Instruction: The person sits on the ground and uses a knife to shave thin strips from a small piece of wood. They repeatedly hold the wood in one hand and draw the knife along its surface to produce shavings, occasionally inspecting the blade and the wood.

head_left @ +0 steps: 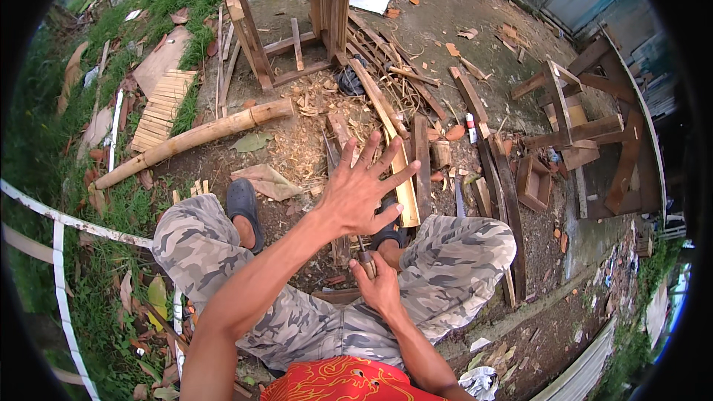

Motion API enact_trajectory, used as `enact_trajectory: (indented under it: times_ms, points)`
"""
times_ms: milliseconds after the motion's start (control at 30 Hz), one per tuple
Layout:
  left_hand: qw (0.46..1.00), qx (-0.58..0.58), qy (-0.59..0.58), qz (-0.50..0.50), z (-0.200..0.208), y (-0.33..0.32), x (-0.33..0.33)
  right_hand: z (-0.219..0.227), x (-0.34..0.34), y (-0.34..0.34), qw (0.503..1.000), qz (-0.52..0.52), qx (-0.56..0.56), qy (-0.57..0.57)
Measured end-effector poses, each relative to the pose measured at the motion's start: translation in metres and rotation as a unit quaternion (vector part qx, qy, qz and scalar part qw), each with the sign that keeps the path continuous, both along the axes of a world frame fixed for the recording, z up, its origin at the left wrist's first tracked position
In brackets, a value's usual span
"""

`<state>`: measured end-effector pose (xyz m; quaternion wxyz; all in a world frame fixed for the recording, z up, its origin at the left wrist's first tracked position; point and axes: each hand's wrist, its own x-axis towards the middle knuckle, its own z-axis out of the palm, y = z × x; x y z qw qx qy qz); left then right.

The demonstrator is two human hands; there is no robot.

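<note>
Dirt ground strewn with pale wood shavings surrounds you as you sit in grey camouflage trousers. Your right hand closes around the brown handle of a slim metal-shafted tool between your knees. Your left hand spreads wide, empty, just beyond it, partly covering a yellow split-bamboo strip; whether they touch, you cannot tell. Farther out, a thick tan bamboo pole lies left, an open brown wooden box right; a brown wooden frame stands ahead.
</note>
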<state>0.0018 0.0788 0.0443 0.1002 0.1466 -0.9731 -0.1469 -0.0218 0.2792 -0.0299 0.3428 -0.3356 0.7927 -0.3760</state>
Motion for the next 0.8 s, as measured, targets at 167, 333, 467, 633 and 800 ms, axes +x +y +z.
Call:
enact_trajectory:
  times_ms: [167,333,467,633,800]
  points:
    - [0.976,-0.070,0.204,-0.025,-0.002,-0.010,-0.009,-0.003,0.005,-0.001,1.000,-0.005,-0.011,-0.012]
    - [0.989,-0.120,0.049,-0.075,0.001,-0.021,0.001,-0.005,0.009,-0.001,1.000,0.017,0.011,0.008]
    - [0.978,-0.125,0.155,-0.060,0.004,-0.032,-0.002,-0.005,0.005,-0.004,1.000,0.015,0.016,-0.008]
    - [0.996,-0.068,0.037,-0.051,-0.016,-0.037,-0.001,-0.004,0.010,-0.006,0.999,0.016,0.036,-0.012]
    - [0.991,0.006,0.130,0.020,-0.039,-0.064,0.004,-0.001,0.014,-0.012,1.000,0.015,0.021,-0.007]
